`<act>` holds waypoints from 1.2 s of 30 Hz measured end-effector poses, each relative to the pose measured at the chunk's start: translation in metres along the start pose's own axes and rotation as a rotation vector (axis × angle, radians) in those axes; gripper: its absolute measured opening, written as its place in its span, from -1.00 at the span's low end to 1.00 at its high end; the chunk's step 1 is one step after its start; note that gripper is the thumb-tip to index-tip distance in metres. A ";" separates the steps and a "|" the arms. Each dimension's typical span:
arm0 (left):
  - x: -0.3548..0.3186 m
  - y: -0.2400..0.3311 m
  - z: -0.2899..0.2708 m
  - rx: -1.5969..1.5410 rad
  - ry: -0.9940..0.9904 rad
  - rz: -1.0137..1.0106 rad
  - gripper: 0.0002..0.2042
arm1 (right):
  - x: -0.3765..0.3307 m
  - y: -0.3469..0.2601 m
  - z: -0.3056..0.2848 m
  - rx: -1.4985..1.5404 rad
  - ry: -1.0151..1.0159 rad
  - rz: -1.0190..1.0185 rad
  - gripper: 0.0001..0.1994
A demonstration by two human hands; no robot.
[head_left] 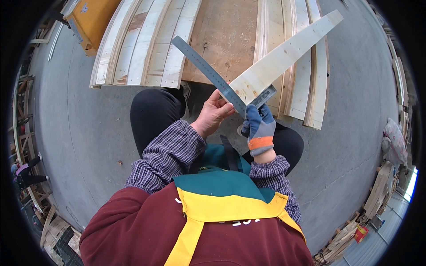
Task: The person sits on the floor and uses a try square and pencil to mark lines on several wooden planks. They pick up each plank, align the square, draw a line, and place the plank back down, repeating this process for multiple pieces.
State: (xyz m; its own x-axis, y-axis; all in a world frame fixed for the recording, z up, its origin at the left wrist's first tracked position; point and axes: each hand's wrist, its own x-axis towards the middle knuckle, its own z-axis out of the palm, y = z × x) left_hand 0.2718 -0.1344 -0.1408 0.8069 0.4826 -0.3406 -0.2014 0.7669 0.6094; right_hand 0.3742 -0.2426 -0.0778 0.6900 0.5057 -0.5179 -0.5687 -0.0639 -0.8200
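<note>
- Plank (286,54), pale and flat, is held up in front of the person between both hands, slanting from its near end toward the upper right; whether it touches the strips beneath cannot be told.
- A metal square (202,68) lies against it: the ruled blade crosses the plank's near end and sticks out to the upper left, while the thick stock (265,95) runs along the plank's right side.
- The left hand (212,114), bare, pinches the blade between thumb and fingers beside the plank's near corner.
- The right hand (259,126), in a blue and grey glove with an orange cuff, grasps the square at its corner; how far its fingers also clasp the plank is hidden.
- Beyond the hands, pale wooden strips (153,44) lie side by side to the left and more strips (306,71) to the right, with a brown panel (226,37) between.
- A yellow-orange box-like object (92,24) stands at the upper left, above the grey floor (84,119).
- Another person (27,173) shows at the far left edge.
</note>
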 end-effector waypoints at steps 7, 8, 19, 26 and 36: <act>-0.001 0.001 0.002 0.009 -0.004 -0.009 -0.27 | 0.001 0.000 0.000 -0.001 0.002 -0.001 -0.74; -0.002 0.001 0.002 0.016 0.002 -0.007 -0.26 | 0.001 0.000 0.000 -0.012 0.009 -0.001 -0.74; -0.004 0.008 0.027 0.098 0.215 0.011 -0.44 | 0.001 -0.001 -0.006 -0.019 -0.020 0.027 -0.68; -0.004 0.007 0.026 0.048 0.191 0.023 -0.45 | -0.021 -0.025 -0.046 -0.160 0.068 -0.409 -0.56; -0.006 0.010 0.028 0.030 0.153 0.027 -0.44 | -0.007 -0.047 -0.020 -0.484 -0.282 -0.509 -0.73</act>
State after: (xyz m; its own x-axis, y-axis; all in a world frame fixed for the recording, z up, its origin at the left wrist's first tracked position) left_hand 0.2807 -0.1414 -0.1124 0.7069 0.5633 -0.4277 -0.2035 0.7412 0.6397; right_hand 0.4050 -0.2601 -0.0401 0.6375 0.7702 -0.0181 0.0944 -0.1013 -0.9904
